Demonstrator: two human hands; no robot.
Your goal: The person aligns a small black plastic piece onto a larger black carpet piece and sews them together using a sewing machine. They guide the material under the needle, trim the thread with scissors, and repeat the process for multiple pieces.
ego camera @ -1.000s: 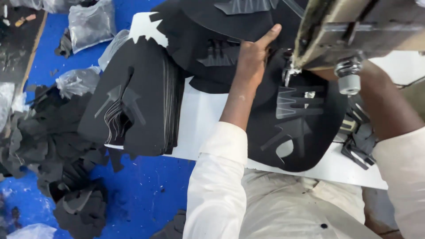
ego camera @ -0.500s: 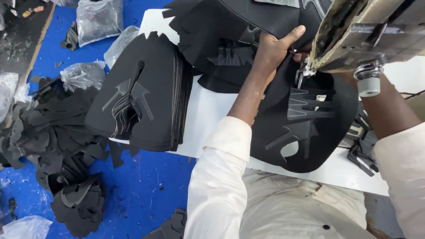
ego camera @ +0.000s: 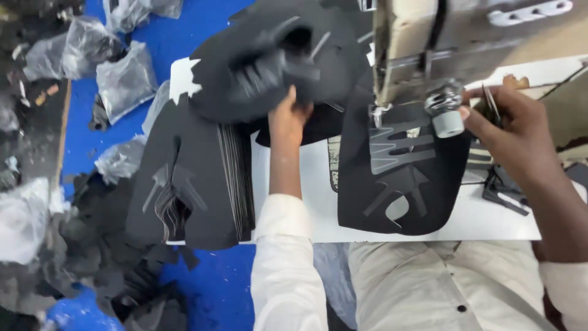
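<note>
My left hand (ego camera: 288,116) grips a black fabric piece (ego camera: 275,55) and holds it raised and blurred above the white table (ego camera: 490,214). My right hand (ego camera: 508,122) is beside the sewing machine's round knob (ego camera: 447,116) and pinches a thin metal tool (ego camera: 490,101). Another black piece with grey appliqué shapes (ego camera: 398,178) lies flat under the sewing machine head (ego camera: 465,43). A stack of similar black pieces (ego camera: 196,184) rests at the table's left edge, just left of my left forearm.
Clear plastic bags (ego camera: 122,79) and black fabric scraps (ego camera: 92,257) lie on the blue floor (ego camera: 214,288) to the left. A small black part (ego camera: 505,193) sits on the table under my right wrist.
My left hand has moved left from beside the machine, lifting a black piece with it. My right hand has come into view at the knob, holding the metal tool.
</note>
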